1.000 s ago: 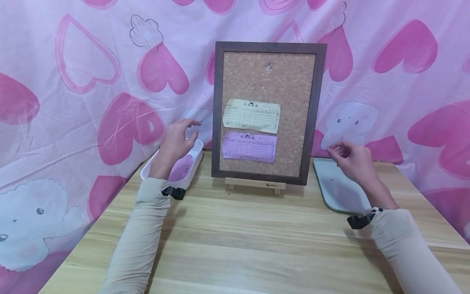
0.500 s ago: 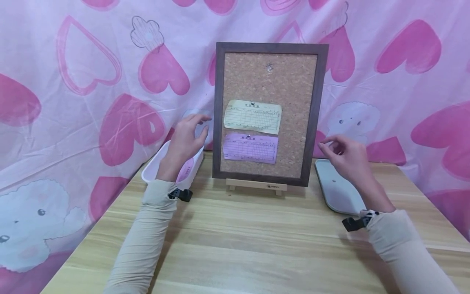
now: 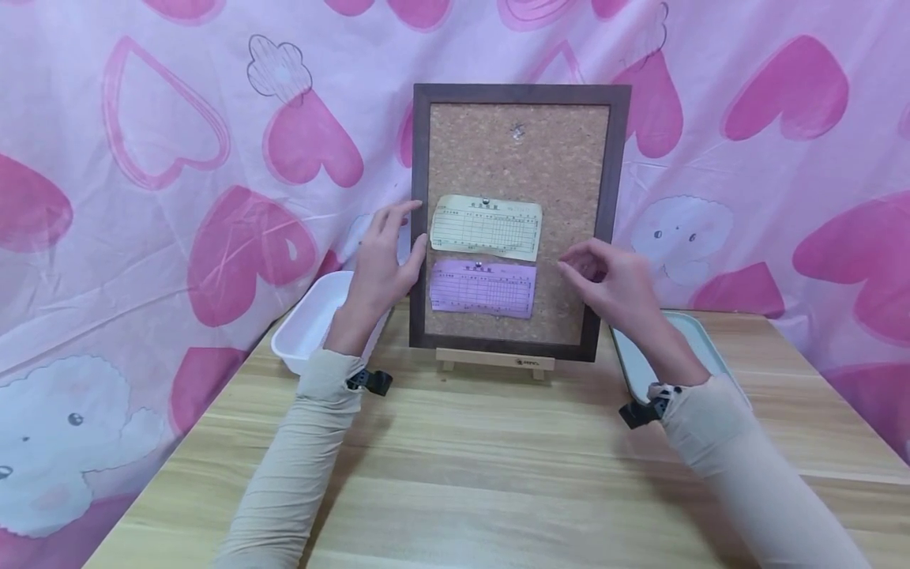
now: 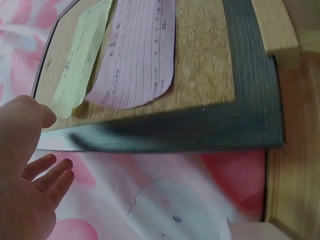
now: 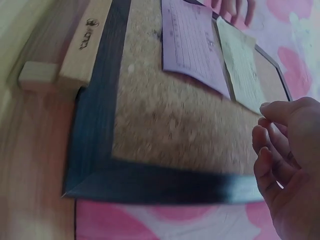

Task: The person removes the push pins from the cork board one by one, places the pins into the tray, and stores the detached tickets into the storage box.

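A dark-framed cork board [image 3: 569, 182] stands upright on a small wooden easel [image 3: 494, 360]. A pale yellow slip [image 3: 486, 229] hangs on it above a purple slip [image 3: 483, 290]; a small pin sits at each top edge. My left hand [image 3: 378, 269] is at the board's left edge, thumb in front of the frame and fingers apart; contact is unclear. In front of the board's right part, my right hand [image 3: 624, 286] has its thumb and forefinger close together near the yellow slip's lower right corner. Nothing shows between them in the right wrist view [image 5: 295, 145].
Behind my left hand is a white basket [image 3: 291, 348], partly covered by the arm. A pale green tray [image 3: 704, 336] lies on the right, under my right forearm. Something small and shiny [image 3: 517, 132] is near the board's top. Patterned pink cloth [image 3: 284, 142] hangs behind the table.
My left hand has moved right from over the basket to the frame's left edge. My right hand has gone left and up from over the tray to the board's front. The slips stay put.
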The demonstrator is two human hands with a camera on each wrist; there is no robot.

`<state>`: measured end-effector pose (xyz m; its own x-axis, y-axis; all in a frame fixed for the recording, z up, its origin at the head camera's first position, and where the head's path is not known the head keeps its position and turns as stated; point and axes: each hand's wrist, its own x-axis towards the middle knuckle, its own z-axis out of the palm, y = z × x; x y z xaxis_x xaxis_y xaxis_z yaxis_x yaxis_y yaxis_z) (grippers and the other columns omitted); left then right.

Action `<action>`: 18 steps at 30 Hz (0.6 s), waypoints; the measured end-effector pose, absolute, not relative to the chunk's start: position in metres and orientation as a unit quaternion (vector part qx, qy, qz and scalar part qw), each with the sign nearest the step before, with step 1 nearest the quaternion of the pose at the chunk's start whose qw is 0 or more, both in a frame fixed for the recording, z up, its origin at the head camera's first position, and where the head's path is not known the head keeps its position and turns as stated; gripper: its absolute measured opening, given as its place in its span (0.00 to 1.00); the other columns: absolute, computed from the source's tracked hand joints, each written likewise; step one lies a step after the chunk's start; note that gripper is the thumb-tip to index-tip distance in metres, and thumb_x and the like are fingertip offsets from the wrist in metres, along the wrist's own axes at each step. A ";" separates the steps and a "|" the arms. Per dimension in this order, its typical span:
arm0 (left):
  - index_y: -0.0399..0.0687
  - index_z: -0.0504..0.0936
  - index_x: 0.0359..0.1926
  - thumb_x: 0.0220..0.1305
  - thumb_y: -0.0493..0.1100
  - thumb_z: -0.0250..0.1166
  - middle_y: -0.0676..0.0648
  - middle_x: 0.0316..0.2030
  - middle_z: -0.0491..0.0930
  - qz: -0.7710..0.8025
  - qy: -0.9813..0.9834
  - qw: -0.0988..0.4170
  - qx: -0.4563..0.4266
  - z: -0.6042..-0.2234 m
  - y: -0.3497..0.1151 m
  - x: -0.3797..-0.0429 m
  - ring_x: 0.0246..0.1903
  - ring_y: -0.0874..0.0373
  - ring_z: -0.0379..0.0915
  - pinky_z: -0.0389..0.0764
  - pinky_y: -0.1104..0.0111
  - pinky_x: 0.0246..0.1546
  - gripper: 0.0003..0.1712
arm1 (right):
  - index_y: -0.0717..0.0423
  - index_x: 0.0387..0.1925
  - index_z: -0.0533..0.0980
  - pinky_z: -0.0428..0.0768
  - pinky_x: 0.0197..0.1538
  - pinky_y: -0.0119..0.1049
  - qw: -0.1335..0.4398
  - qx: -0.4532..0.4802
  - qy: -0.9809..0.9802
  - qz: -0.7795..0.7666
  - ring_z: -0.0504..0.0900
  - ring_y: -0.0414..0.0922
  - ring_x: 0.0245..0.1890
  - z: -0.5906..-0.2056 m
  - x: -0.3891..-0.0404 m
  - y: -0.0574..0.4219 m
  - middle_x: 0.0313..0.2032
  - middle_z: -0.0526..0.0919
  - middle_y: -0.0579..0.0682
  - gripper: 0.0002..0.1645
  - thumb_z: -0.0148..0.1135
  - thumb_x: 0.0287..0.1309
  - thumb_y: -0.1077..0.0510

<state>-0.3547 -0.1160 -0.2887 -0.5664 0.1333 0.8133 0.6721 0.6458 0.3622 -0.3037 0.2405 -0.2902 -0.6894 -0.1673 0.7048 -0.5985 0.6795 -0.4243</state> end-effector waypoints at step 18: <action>0.46 0.83 0.64 0.76 0.44 0.66 0.34 0.75 0.71 -0.431 -0.786 0.392 -0.209 -0.283 -0.093 -0.368 0.74 0.44 0.70 0.82 0.58 0.68 0.20 | 0.59 0.55 0.85 0.91 0.43 0.41 0.308 0.281 -0.857 0.303 0.90 0.47 0.35 -0.255 -0.334 0.183 0.37 0.91 0.54 0.17 0.74 0.68 0.58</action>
<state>-0.3682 -0.0934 -0.2834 -0.6055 -0.0098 0.7958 0.6656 0.5419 0.5131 -0.3341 0.1828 -0.2546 -0.6518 -0.2956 0.6984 -0.6688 0.6583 -0.3455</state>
